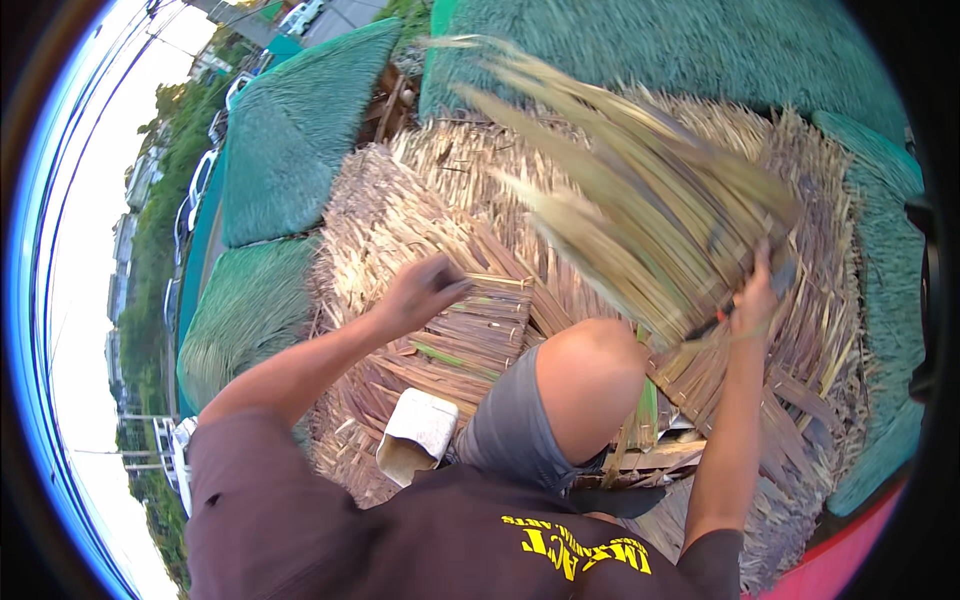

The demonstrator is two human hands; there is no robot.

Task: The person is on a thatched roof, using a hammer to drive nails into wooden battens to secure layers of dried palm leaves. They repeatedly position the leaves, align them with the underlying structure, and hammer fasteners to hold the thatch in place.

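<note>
My right hand [757, 298] grips the bound edge of a palm-leaf thatch panel [665, 200], whose long loose leaves fan out away from me and are smeared by motion. Also at that hand is a tool with a red and black part [708, 324] showing; its kind cannot be made out. Over the thatched roof [390, 215], my left hand [428, 292] is closed with its fingers curled; whether something small is in it is hidden. Just right of that hand lies a stitched thatch panel [485, 315] on the roof.
A white open-topped container [420, 430] stands beside my bent knee [595, 375]. Green thatched roofs [300, 130] surround this one. Below the knee, a gap shows wooden strips [655, 458]. Overhead wires [75, 190] and parked vehicles lie off to the left.
</note>
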